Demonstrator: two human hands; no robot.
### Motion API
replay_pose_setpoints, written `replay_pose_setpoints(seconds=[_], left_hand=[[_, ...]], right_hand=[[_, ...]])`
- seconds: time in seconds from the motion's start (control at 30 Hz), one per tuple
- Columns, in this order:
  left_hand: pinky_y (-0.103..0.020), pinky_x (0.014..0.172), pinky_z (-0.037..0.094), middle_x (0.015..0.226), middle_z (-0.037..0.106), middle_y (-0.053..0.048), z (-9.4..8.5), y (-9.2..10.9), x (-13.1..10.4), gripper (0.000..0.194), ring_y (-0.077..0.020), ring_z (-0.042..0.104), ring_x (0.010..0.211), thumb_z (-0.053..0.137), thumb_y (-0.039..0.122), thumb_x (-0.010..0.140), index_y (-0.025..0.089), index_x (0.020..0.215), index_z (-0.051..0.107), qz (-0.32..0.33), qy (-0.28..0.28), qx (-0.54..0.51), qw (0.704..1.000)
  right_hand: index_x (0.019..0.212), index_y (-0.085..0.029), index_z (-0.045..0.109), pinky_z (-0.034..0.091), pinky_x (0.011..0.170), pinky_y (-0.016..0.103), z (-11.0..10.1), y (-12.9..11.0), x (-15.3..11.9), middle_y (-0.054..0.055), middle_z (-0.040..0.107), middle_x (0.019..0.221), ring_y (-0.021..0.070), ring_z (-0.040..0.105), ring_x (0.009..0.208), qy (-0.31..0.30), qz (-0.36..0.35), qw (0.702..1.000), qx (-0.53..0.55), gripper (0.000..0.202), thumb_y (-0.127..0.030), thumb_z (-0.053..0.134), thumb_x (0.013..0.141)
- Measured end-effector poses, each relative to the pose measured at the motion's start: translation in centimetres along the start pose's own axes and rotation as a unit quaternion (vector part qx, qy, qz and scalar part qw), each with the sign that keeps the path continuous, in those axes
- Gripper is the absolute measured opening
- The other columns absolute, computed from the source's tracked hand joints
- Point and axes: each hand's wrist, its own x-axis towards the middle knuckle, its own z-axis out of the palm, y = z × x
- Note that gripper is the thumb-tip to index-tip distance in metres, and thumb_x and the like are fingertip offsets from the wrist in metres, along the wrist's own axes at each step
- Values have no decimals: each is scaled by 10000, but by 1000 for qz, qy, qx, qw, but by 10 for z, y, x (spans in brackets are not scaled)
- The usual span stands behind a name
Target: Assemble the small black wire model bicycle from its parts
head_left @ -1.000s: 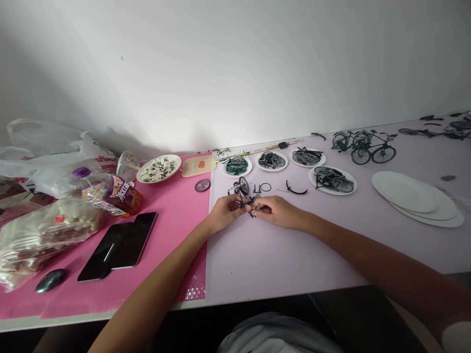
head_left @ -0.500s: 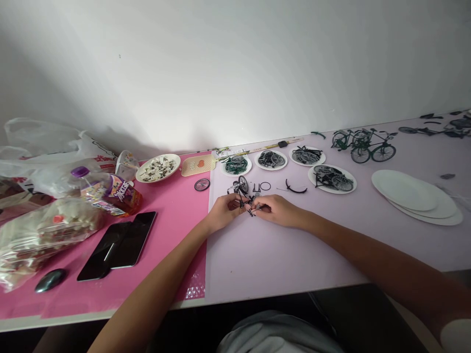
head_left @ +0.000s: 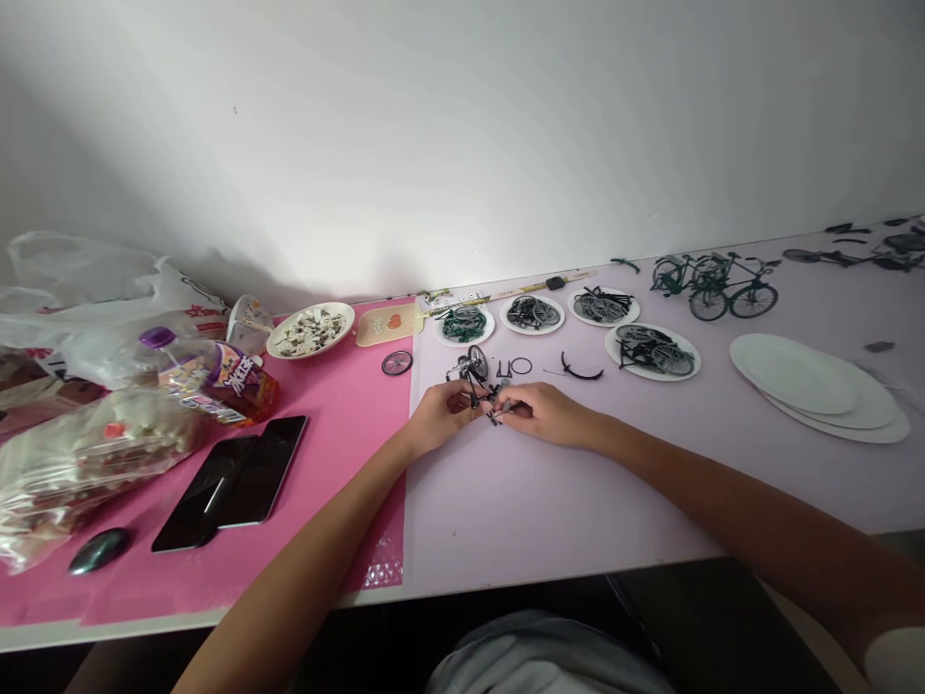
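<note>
- Left hand [head_left: 442, 416]: pinching a small bicycle [head_left: 477, 364].
- Right hand [head_left: 553, 414]: pinching a dark part [head_left: 517, 410], its shape mostly hidden.
- Loose wheel [head_left: 397, 362]: left of both hands.

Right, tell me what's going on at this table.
A person's left hand holds a small dark model bicycle; the right hand pinches a dark piece, too small to make out, close beside it. A loose wheel lies on the pink surface; four white plates of parts and green model bicycles sit farther back.
</note>
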Motion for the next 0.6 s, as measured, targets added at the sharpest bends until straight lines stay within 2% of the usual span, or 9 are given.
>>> replay_pose_setpoints(seconds=[0.23,0.6], left_hand=[[-296,750,540,981,740,-75,0,1,-1,534,-166,655,796,791,578,784,149,1096,734,3,-1,-5,1000],[-296,748,536,943,731,-62,0,4,-1,499,-163,638,789,781,567,799,155,1077,738,5,4,9,1000]], right_hand=[[948,-211,679,320,573,243,0,0,0,-41,563,660,116,446,571,6,-11,1000,-3,108,-301,628,916],[973,-206,704,330,601,253,0,-1,0,-21,623,717,121,490,601,-2,6,1000,1,143,-315,621,929]])
